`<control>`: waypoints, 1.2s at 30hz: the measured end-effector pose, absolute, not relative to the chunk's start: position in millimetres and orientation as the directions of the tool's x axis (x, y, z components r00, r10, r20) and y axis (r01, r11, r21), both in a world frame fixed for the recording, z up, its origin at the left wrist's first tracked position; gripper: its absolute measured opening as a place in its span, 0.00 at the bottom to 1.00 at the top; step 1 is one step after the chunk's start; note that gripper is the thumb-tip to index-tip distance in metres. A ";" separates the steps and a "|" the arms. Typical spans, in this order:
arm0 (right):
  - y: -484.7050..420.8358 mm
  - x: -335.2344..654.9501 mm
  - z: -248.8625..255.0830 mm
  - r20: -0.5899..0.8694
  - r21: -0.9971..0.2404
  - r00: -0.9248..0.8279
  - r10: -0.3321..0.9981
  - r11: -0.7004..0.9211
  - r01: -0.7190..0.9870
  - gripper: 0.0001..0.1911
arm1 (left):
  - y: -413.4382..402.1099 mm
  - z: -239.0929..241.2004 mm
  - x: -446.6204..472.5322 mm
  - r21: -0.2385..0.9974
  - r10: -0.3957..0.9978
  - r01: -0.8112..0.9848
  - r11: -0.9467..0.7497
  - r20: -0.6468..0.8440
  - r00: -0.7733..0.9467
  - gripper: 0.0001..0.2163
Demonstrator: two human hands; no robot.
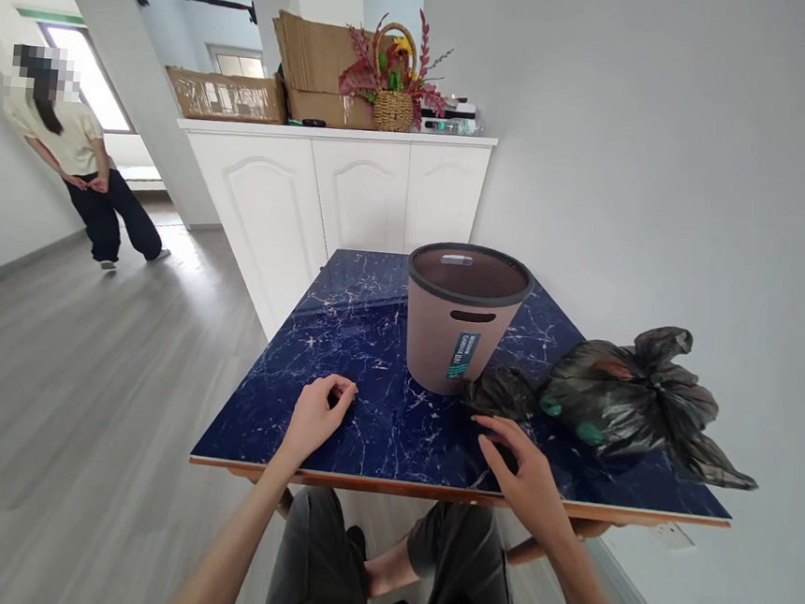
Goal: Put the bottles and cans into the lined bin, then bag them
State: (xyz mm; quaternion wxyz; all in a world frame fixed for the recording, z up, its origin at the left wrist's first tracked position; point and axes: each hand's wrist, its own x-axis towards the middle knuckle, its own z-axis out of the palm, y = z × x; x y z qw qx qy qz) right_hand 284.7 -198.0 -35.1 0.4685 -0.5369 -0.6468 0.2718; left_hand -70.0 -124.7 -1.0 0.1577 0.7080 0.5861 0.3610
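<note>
My left hand (316, 417) rests on the dark blue marbled table (371, 337) near its front edge, fingers loosely curled with nothing in them. My right hand (525, 473) hovers over the front right of the table, fingers apart, just short of a small crumpled black bag (502, 392). A beige waste bin (463, 317) with a dark rim stands upright and empty in the middle of the table. To its right lies a tied, full black rubbish bag (630, 392).
A white cabinet (341, 193) behind the table carries cardboard boxes (317, 64) and a flower basket (395, 80). A wall runs close along the right. A person (77, 156) stands far left on the wooden floor. My knees are under the table's front edge.
</note>
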 end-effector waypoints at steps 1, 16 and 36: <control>-206.6 279.3 -29.2 0.285 -0.898 0.017 0.958 0.261 0.354 0.21 | -124.0 -1.3 -70.4 0.651 0.944 0.712 -0.264 0.325 0.053 0.15; -267.4 205.1 70.2 -0.068 -0.778 0.047 0.997 -0.024 -0.628 0.13 | -254.6 83.4 -16.9 0.901 0.962 0.347 -0.259 0.209 0.174 0.18; -279.5 196.0 44.7 -0.088 -0.995 0.062 0.994 -0.085 -0.049 0.47 | -273.2 119.0 -35.8 0.839 0.975 0.518 -0.169 0.220 -0.037 0.14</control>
